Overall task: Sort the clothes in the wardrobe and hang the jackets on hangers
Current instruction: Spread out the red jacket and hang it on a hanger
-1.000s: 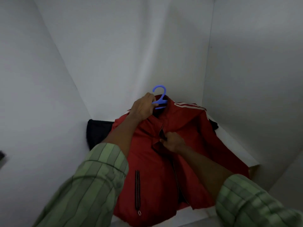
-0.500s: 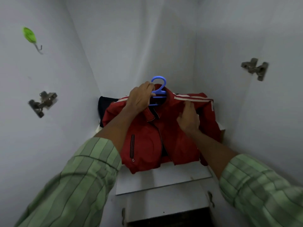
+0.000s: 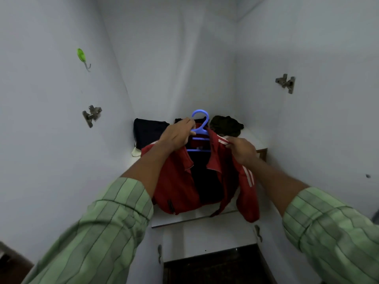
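A red jacket point(image 3: 176, 181) with white shoulder stripes hangs open on a blue plastic hanger point(image 3: 200, 128), lifted above the white wardrobe shelf point(image 3: 190, 219). My left hand point(image 3: 177, 135) grips the hanger neck together with the jacket's left collar. My right hand point(image 3: 242, 149) pinches the jacket's right shoulder at the white stripes. The jacket's front is unzipped and shows a dark lining. Its lower hem and right sleeve droop to the shelf's front edge.
Dark folded clothes point(image 3: 148, 131) and a dark olive bundle point(image 3: 225, 125) lie at the back of the shelf. Metal hinges point(image 3: 92, 115) point(image 3: 286, 83) and a green hook point(image 3: 82, 56) sit on the white side walls. Below the shelf are two drawer handles point(image 3: 160, 253).
The jacket has been lifted off the shelf on the hanger and has fallen open. My right hand moved from the chest up to the right shoulder. The camera has pulled back.
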A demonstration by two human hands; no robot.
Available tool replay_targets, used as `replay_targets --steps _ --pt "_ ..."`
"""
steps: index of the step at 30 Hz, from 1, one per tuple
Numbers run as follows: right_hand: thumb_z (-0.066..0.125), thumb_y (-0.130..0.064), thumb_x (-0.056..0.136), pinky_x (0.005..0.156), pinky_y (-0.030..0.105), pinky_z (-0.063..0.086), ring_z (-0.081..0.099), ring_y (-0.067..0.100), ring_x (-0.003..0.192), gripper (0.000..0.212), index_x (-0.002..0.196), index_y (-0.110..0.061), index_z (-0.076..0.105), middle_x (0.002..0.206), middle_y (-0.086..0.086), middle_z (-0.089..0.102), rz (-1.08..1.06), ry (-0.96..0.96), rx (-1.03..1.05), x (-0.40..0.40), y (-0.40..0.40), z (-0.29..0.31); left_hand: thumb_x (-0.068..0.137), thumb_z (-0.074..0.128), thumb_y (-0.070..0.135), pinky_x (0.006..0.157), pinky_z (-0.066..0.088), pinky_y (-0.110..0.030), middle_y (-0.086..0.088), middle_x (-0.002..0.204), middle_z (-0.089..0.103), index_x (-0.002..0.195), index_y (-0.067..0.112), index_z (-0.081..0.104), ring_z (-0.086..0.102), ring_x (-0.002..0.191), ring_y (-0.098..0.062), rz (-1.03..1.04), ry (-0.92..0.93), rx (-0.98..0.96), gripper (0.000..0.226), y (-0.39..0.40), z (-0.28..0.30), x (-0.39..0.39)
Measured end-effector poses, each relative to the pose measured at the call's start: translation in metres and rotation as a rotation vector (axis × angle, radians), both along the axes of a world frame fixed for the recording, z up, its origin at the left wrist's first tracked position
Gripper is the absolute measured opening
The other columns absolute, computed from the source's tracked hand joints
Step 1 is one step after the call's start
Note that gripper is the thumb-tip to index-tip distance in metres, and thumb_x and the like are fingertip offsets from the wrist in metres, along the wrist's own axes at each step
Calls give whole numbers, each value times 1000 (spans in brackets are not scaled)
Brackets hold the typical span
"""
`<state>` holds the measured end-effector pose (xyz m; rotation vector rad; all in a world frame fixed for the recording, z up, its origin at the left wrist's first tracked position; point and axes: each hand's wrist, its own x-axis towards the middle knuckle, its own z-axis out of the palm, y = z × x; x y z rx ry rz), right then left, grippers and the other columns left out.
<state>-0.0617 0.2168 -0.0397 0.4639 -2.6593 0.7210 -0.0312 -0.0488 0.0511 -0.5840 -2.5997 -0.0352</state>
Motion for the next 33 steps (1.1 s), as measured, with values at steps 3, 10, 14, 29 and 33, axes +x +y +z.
replay_targets --steps 3,10,14,29,33 --pt "47 -17 101 76 43 57 69 24 90 27 104 -25 72 99 0 76 83 9 33 35 10 -7 101 58 24 65 43 -43 -5 107 57 106 11 55 58 95 -29 21 9 45 13 5 -17 34" --pt "57 7 92 63 21 48 69 20 81 30 101 -13 78 92 5 74 -1 -122 -15 90 37 -31 101 58 30 65 43 -44 -5 115 57 113 13 55 61 99 -30 139 -37 10 21 16 -42 85" --pt "66 -8 88 77 35 60 68 19 85 21 105 -15 77 97 4 75 -9 -177 87 109 50 -38 100 60 25 66 46 -43 -4 113 57 109 14 55 62 98 -31 143 -72 57 15 22 -55 101" --pt "80 -3 82 61 25 60 75 18 72 28 108 -12 73 96 10 76 114 -610 154 104 90 -41 103 39 44 77 43 -33 1 96 61 100 19 58 60 86 -11 75 -59 -90 31 20 -38 107" --pt "80 1 83 61 26 60 77 25 76 20 102 -3 76 92 12 77 118 -659 -26 91 110 -29 91 29 46 86 48 -40 2 103 52 107 27 56 57 95 -17 100 -200 -83 36 0 -54 94"
